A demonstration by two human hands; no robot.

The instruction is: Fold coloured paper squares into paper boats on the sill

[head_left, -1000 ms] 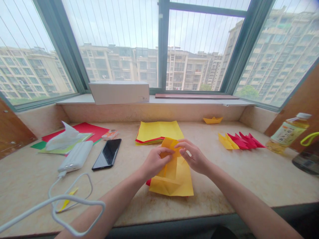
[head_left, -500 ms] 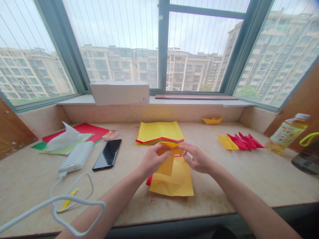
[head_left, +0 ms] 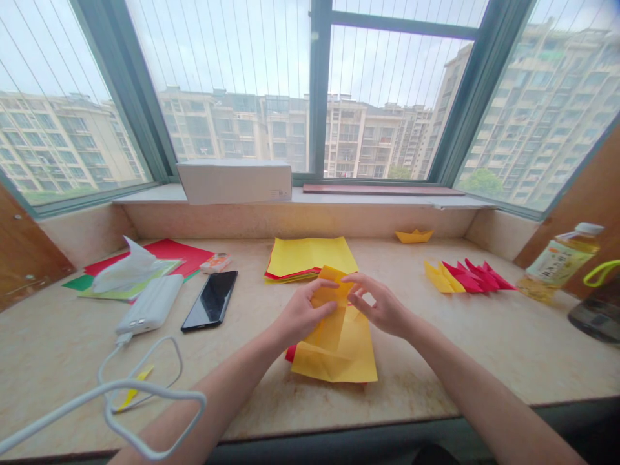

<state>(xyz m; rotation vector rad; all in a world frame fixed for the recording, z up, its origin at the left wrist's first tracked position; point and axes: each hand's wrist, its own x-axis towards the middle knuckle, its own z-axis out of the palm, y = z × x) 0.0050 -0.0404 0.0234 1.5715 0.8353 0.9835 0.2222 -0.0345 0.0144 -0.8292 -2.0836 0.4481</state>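
Note:
A folded piece of yellow paper is held up in front of me, its upper part standing on end. My left hand grips it from the left, thumb on the near face and fingers behind or along the top. My right hand is at its right edge, with bent fingertips on the paper. Below lies a creased yellow sheet, with a red sheet peeking out underneath. Just beyond my hands rests a stack of yellow and red paper.
Folded yellow and red pieces line up at right, near a drink bottle. A yellow paper boat sits at the back. On the left are a phone, a power bank, a looping white cable and tissues.
The folded yellow paper has tipped upright, so its broad face now shows above my left thumb. My right fingers have shifted slightly along its right edge.

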